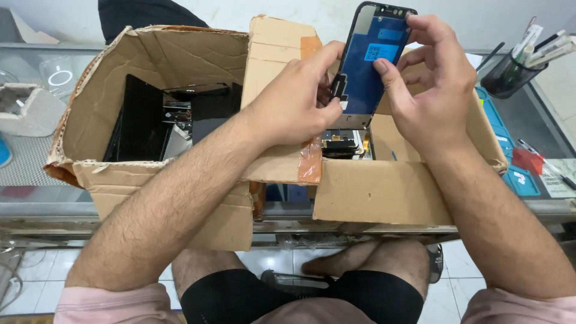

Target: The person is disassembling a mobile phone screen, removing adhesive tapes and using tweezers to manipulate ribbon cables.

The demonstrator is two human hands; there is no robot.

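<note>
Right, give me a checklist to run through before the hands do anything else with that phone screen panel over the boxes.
1. Panel held by both hands: ok. The left hand pinches the lower edge of the phone screen panel; the right hand grips its right side.
2. Back side facing the camera: ok, the blue backing shows.
3. Panel clear of the cardboard: ok, it is raised above the right box.
4. Flex cable at the lower left of the panel free: cannot tell, the left fingers cover it.
5. Glass face undamaged: cannot tell, it faces away.
6. Left box open with dark panels inside: ok.
</note>
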